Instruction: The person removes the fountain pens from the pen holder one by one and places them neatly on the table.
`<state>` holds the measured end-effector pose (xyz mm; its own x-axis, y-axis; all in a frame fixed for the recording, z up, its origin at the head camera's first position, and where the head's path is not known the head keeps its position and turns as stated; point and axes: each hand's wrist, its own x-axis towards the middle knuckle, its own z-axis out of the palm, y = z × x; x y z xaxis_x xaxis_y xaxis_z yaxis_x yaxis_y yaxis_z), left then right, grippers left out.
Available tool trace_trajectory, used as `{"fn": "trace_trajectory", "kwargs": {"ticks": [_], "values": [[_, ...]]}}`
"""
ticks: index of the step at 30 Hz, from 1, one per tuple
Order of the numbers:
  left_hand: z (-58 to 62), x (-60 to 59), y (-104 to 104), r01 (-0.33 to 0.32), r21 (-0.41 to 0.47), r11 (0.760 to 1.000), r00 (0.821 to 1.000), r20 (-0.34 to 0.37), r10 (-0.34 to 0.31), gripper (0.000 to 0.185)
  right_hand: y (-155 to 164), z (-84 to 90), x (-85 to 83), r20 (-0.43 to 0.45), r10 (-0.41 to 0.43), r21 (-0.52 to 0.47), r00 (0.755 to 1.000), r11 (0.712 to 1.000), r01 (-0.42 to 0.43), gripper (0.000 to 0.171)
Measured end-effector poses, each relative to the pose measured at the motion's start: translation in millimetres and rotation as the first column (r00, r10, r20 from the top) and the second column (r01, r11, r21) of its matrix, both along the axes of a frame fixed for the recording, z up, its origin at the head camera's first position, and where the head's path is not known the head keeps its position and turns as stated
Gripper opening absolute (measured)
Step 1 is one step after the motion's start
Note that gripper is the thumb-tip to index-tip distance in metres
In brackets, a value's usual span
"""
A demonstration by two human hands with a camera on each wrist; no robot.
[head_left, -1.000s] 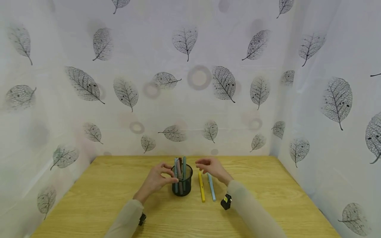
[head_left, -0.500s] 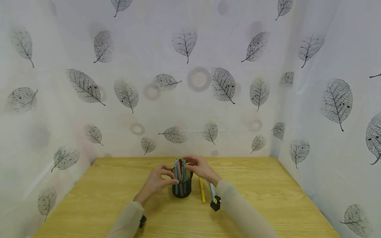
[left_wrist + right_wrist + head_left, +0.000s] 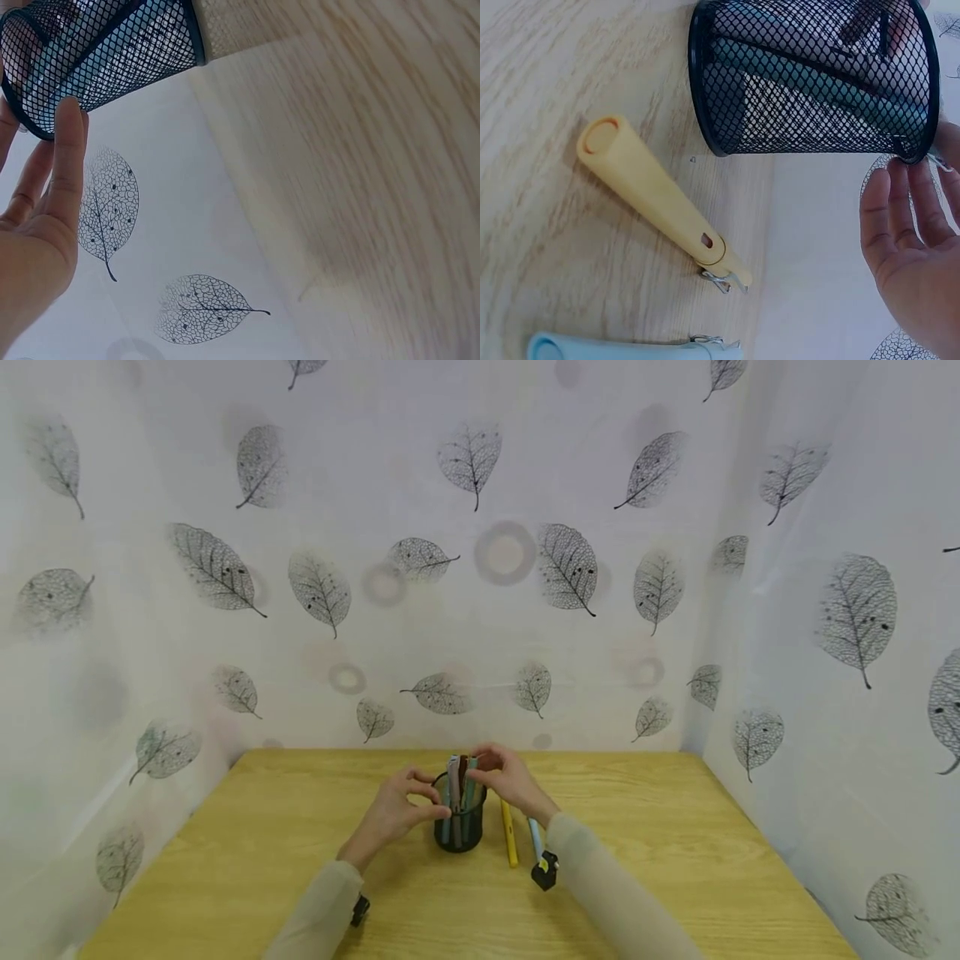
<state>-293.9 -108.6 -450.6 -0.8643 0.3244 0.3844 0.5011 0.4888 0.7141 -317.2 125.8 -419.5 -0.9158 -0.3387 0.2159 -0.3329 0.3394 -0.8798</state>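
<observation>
A black mesh pen cup [image 3: 459,837] stands upright on the table, holding several pens [image 3: 453,789] in light blue, grey-mauve, brown and green. My left hand [image 3: 393,810] grips its left side at the rim, thumb in front. At the cup's right, my right hand [image 3: 513,781] pinches the top of the green pen [image 3: 472,765] between thumb and fingers. The right wrist view shows that hand's fingers [image 3: 924,202] beside the rim, thumb hidden. To the right of the cup lie a yellow pen [image 3: 656,195] and a light blue pen [image 3: 622,350], the latter partly covered by my right wrist in the head view.
The wooden table [image 3: 262,860] ends at a pale curtain [image 3: 480,635] printed with leaves, which also hangs along both sides. A small black camera [image 3: 545,870] sits on my right wrist, another black device [image 3: 360,910] on the left.
My right hand has moved left from above the yellow pen to the pens in the cup. Their tops have shifted slightly to the right. The left hand stays on the rim.
</observation>
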Motion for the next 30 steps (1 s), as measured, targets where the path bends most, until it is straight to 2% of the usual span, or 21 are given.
{"fn": "trace_trajectory", "kwargs": {"ticks": [3, 7, 11, 17, 24, 30], "values": [[-0.3, -1.0, 0.7, -0.003, -0.002, 1.0, 1.0, 0.005, 0.003, 0.013, 0.3, 8.0, 8.4, -0.016, -0.004, -0.005, 1.0, 1.0, 0.004, 0.032], [-1.0, -1.1, 1.3, -0.01, 0.013, 1.0, 0.999, 0.035, 0.009, 0.013, -0.2, 9.1, 11.6, -0.017, -0.024, -0.033, 1.0, 0.999, 0.024, 0.029], [-1.4, -1.6, 1.0, -0.016, 0.009, 1.0, 0.999, 0.04, 0.015, 0.013, -0.8, 7.0, 8.6, -0.001, -0.034, -0.058, 0.999, 0.998, 0.034, 0.026], [0.3, -2.3, 0.9, -0.022, -0.01, 1.0, 1.0, 0.009, 0.022, 0.012, -1.0, 4.5, 2.9, 0.018, -0.038, -0.135, 0.999, 0.99, 0.04, 0.022], [1.8, 0.8, 2.4, -0.041, -0.023, 0.999, 0.998, 0.049, 0.042, 0.013, 0.7, 0.4, 1.6, 0.037, -0.053, -0.173, 0.998, 0.983, 0.059, 0.025], [2.9, 2.2, 2.8, -0.055, -0.02, 0.998, 0.997, 0.05, 0.056, 0.013, 0.5, 3.3, 2.5, 0.029, -0.085, -0.241, 0.996, 0.966, 0.089, 0.025]]}}
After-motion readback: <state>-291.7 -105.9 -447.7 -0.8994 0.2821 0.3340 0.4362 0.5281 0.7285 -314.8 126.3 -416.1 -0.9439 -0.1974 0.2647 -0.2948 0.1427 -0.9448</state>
